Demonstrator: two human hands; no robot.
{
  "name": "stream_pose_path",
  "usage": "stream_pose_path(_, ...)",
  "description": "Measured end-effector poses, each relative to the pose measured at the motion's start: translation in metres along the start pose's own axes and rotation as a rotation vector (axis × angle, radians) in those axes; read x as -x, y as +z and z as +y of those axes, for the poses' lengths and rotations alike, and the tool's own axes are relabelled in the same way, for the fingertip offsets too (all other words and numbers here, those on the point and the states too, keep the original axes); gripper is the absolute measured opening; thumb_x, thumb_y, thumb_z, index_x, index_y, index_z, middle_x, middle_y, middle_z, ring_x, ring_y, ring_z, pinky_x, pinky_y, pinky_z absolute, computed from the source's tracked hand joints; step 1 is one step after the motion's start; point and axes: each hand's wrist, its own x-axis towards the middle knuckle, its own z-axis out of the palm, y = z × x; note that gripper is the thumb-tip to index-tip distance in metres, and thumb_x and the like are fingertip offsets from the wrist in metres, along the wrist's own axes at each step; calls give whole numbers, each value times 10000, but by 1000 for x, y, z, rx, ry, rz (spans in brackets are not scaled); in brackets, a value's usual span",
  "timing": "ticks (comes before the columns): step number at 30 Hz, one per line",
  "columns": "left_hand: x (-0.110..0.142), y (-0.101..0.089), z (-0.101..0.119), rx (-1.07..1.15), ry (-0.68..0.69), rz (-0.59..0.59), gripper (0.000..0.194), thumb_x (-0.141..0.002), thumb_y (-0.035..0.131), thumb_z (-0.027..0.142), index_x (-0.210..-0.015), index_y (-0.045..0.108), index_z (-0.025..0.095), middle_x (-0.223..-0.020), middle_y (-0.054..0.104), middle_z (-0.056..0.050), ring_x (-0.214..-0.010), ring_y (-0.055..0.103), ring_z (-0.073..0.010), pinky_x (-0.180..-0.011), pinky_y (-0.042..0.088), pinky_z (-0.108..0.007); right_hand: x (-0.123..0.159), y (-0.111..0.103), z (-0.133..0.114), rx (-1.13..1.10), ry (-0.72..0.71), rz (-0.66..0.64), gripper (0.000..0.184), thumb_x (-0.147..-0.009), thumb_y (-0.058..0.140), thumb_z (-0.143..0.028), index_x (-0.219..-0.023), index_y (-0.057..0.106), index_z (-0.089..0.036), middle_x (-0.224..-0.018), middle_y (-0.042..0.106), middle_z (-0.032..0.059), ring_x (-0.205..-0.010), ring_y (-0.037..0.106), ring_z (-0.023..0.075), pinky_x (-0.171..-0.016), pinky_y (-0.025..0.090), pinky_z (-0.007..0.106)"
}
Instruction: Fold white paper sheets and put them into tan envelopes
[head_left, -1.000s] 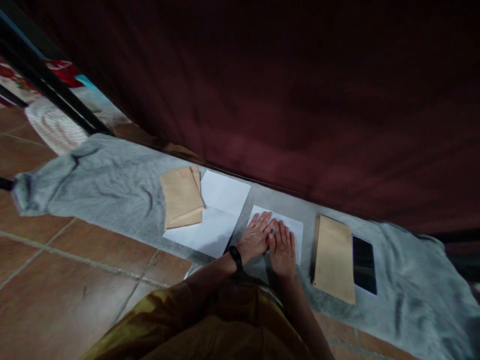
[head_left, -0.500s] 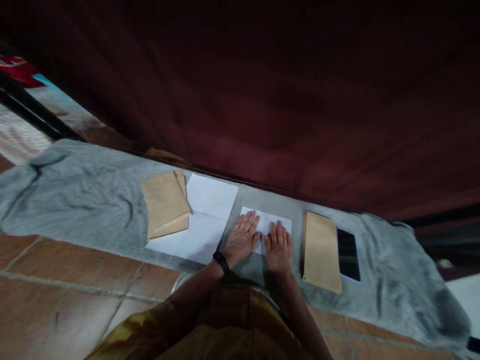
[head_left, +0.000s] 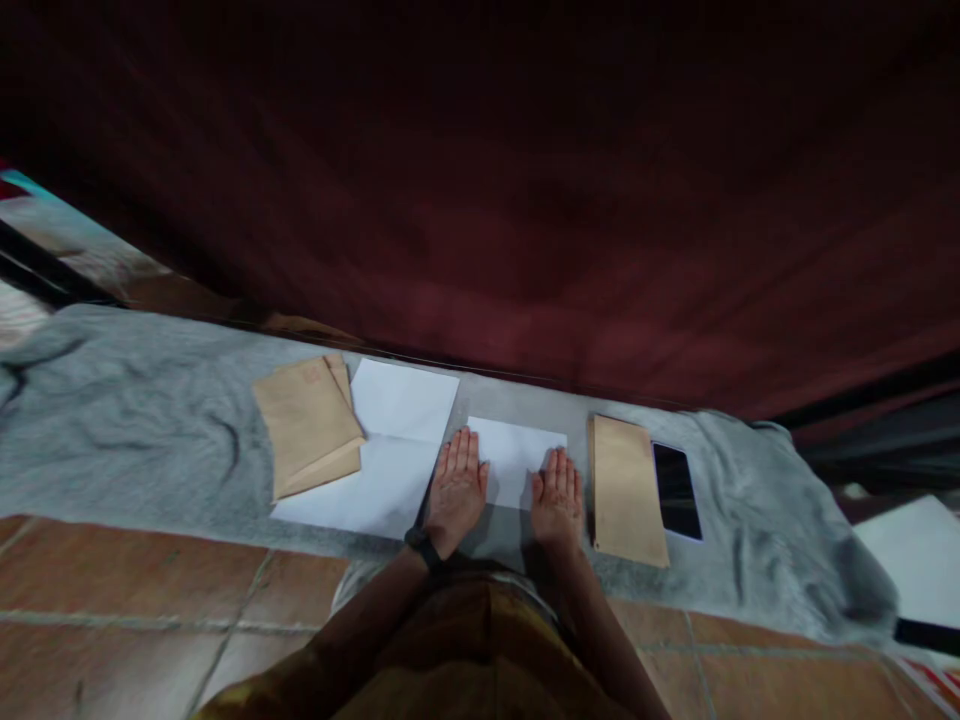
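Observation:
A folded white sheet of paper [head_left: 510,455] lies flat on the grey cloth. My left hand [head_left: 459,488], with a dark band at the wrist, rests flat along the sheet's left edge, fingers out. Over its lower right corner lies my right hand [head_left: 558,502], also flat and holding nothing. Just left of my left hand is a larger white paper [head_left: 409,400] with a crease across its middle. Several brown envelopes [head_left: 307,415] overlap the left part of that paper. Right of my right hand is a stack of brown envelopes [head_left: 626,490].
A phone [head_left: 677,490] with a dark screen sits against the right envelope stack. Grey cloth [head_left: 150,420] covers the long narrow surface. Behind it hangs a dark red curtain [head_left: 480,250]. Tiled floor [head_left: 135,590] shows in front, and a white panel [head_left: 919,560] stands at the right.
My hands were close together on the folded sheet and have moved apart, the left to its left edge, the right to its right side. The view has turned slightly right.

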Motion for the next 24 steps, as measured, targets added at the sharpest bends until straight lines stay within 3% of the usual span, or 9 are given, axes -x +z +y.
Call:
stream_pose_path(7, 3, -1, 6, 43, 14, 102, 592, -1042, 318, 289, -1577, 288, 39, -1611, 368, -209, -1532, 280, -302, -1235, 299, -519, -3, -4, -3, 4, 73, 51, 599, -1081, 260, -365, -1587, 290, -45, -1585, 396, 246, -1471, 374, 355, -1167, 332, 559)
stream_pose_path(11, -8, 6, 23, 73, 195, 57, 591, -1020, 327, 224, -1586, 273, 61, -1629, 355, -171, -1543, 257, -253, -1245, 302, -475, -23, -9, -16, -90, -75, -55, 566, -1076, 249, -298, -1600, 267, -84, -1627, 347, 197, -1526, 278, 285, -1204, 288, 539)
stream_pose_path(14, -19, 16, 30, 69, 287, -8, 586, -981, 317, 138, -1561, 331, 55, -1618, 379, -163, -1538, 271, -240, -1245, 306, -465, -37, -7, -27, -155, -196, -154, 532, -1075, 248, -273, -1577, 351, -129, -1612, 398, 147, -1518, 300, 237, -1222, 281, 493)
stream_pose_path(18, -28, 22, 26, 20, 278, -43, 577, -975, 321, 137, -1544, 367, 54, -1616, 384, -162, -1537, 275, -250, -1255, 267, -489, -43, 0, -32, -128, -228, -153, 500, -1075, 282, -260, -1524, 445, -110, -1578, 453, 146, -1504, 330, 237, -1230, 271, 486)
stream_pose_path(24, -31, 16, 21, 6, 219, -15, 550, -1011, 323, 215, -1540, 389, 78, -1610, 393, -156, -1532, 291, -250, -1251, 260, -498, -45, 2, -27, -65, -129, -123, 494, -1079, 314, -305, -1519, 462, -135, -1588, 438, 138, -1496, 345, 269, -1212, 280, 508)
